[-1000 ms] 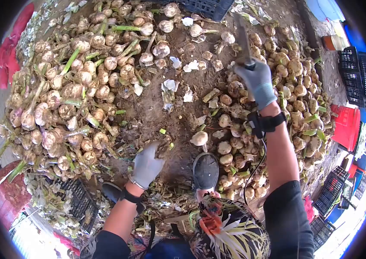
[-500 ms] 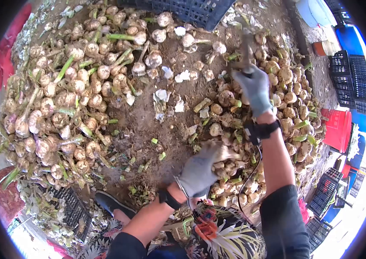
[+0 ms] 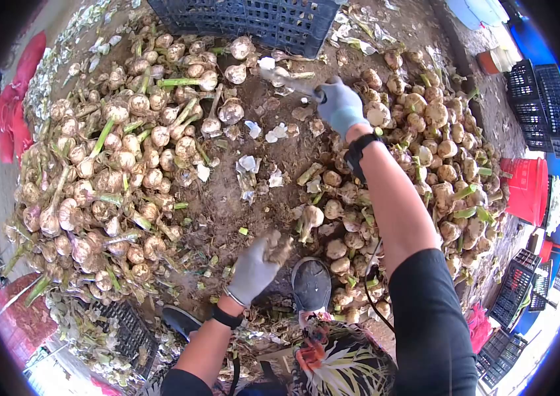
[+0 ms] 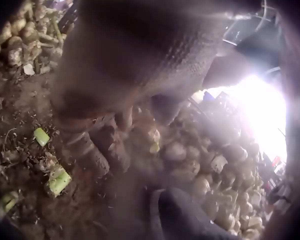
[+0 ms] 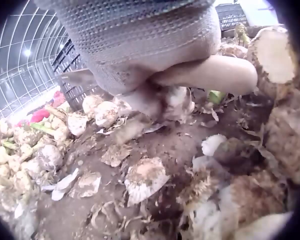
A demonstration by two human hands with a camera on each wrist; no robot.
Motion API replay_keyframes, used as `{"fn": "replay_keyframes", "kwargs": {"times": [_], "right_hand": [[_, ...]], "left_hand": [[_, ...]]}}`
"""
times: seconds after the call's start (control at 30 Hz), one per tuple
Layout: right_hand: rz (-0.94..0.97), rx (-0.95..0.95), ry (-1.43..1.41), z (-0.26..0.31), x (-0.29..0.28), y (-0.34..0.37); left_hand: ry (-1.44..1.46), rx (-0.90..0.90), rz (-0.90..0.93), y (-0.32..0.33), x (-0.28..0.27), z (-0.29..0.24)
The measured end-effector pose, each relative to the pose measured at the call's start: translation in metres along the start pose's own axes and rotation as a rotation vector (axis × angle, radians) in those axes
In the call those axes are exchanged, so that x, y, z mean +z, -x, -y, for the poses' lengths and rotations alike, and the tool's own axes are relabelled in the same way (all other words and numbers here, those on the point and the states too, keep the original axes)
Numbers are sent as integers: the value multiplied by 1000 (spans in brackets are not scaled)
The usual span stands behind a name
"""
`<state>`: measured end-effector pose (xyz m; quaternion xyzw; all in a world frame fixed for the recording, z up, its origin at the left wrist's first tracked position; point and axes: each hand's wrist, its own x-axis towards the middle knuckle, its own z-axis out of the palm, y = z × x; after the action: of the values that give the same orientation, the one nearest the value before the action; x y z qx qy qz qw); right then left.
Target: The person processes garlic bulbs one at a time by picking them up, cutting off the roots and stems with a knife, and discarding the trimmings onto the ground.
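Note:
The gloved right hand (image 3: 343,109) grips a knife, whose blurred blade (image 3: 288,83) points left above the dirt between two heaps of garlic. In the right wrist view part of the blade (image 5: 77,77) shows beside the curled glove (image 5: 150,50). The gloved left hand (image 3: 255,269), its fingertips brown with soil, hovers over the ground left of a shoe (image 3: 311,284). In the left wrist view its fingers (image 4: 92,155) hang loosely with nothing visible between them. Long-stemmed garlic (image 3: 116,112) lies in the left heap, trimmed bulbs (image 3: 447,149) in the right one.
A dark plastic crate (image 3: 253,23) stands at the top. More crates (image 3: 524,109) and a red bucket (image 3: 526,188) line the right side. Papery skins (image 3: 248,165) and green stem pieces (image 3: 243,231) litter the soil. Another crate (image 3: 128,330) lies lower left.
My left hand reached right to the trimmed heap, then came back left. My right hand has moved up and left, and the blade has swung from pointing up to pointing left.

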<state>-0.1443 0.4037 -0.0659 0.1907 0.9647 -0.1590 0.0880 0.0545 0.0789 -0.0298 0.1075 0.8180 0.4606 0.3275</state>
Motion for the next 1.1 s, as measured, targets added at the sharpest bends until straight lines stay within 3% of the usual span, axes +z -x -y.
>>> {"fn": "replay_keyframes", "kwargs": {"times": [0.03, 0.1, 0.17, 0.2, 0.23, 0.3, 0.33, 0.37, 0.43, 0.47, 0.57, 0.6, 0.63, 0.7, 0.77, 0.83, 0.87, 0.93, 1.1], "right_hand": [[-8, -80, -33, 6, -6, 16], [-37, -261, -189, 22, -12, 56], [-49, -374, -348, 50, -20, 109], [-16, -427, -435, 61, -16, 135], [20, -481, -524, 70, -12, 159], [27, -587, -738, 91, -1, 196], [71, -553, -828, 93, -5, 209], [81, -543, -946, 89, 1, 216], [355, -166, -1465, 88, 2, 229], [474, 129, -1468, 90, -17, 234], [375, 229, -1525, 93, -1, 245], [382, 194, -1506, 94, 3, 248], [387, 190, -1506, 97, 7, 252], [436, 206, -1569, 98, 11, 263], [266, 52, -1470, 104, 19, 274], [344, 102, -1404, 103, 23, 280], [300, 108, -1390, 105, 23, 283], [238, 116, -1357, 109, 23, 289], [154, 34, -1144, 104, 22, 306]], "left_hand": [[3, 1, 0, -8, -8, -8], [379, -173, -97, -27, -28, -24], [554, -87, -206, -41, -48, -36], [705, -113, -162, -40, -57, -47], [704, -114, -182, -38, -61, -48], [421, 127, 33, -29, -71, -46], [769, -209, 115, -20, -68, 0], [761, -221, 102, -13, -71, -4], [699, -279, 33, -3, -74, -18], [665, -161, -24, 5, -70, -18], [433, -44, -15, 14, -62, -26], [269, 79, -52, 14, -58, -14], [269, 77, -57, 20, -58, -11], [-313, 21, -227, 30, -55, -23], [-273, 114, -266, 32, -49, -9], [332, -136, -82, 35, -49, -13], [336, -123, -71, 40, -46, -24], [998, -396, -3, 52, -43, -50], [1033, -412, -92, 67, -24, -49]]}}
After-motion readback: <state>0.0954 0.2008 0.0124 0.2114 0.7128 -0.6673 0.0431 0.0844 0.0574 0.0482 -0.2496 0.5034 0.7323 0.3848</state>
